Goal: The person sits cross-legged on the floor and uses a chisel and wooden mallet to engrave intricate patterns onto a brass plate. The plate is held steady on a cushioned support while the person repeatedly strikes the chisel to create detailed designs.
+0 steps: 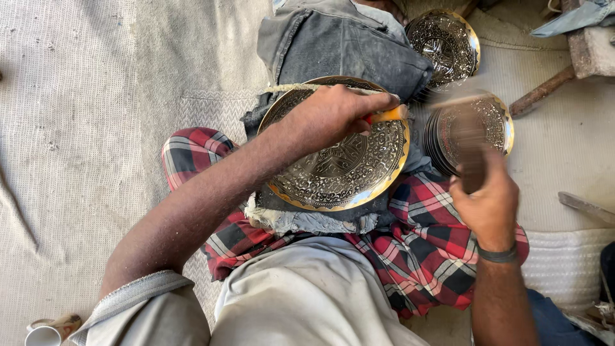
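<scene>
A pale woven mat (77, 128), coarse and ribbed, is covering the floor across the whole left side and running on under everything else. At the centre, a red, black and white checked cloth (429, 256) is draping over the person's lap, soft and creased. Above it, toward twelve o'clock, a worn grey denim bundle (339, 45) is lying folded, with a frayed strip of the same stuff padding the lap beneath the work.

On that padding a round metal plate (346, 166) is resting, tilted slightly toward the person; its face is densely embossed with floral relief around a central medallion, silvery-dark, with a bright brass-coloured rim. At three o'clock from it a stack of similar plates (493, 122) is sitting on the mat, and at one o'clock another engraved plate (445, 41) is lying by the denim.

The left hand (333, 115) is reaching over the plate's upper edge, fingers curled tightly around a slim tool with an orange grip (387, 115), its tip meeting the plate near the two o'clock rim. The right hand (490, 198) is gripping a dark wooden handle (473, 160), probably a mallet, though its head is smeared by motion blur. A dark band (498, 255) is circling the right wrist. At seven o'clock, in the corner, a small white cup (41, 334) is standing on the mat.
</scene>
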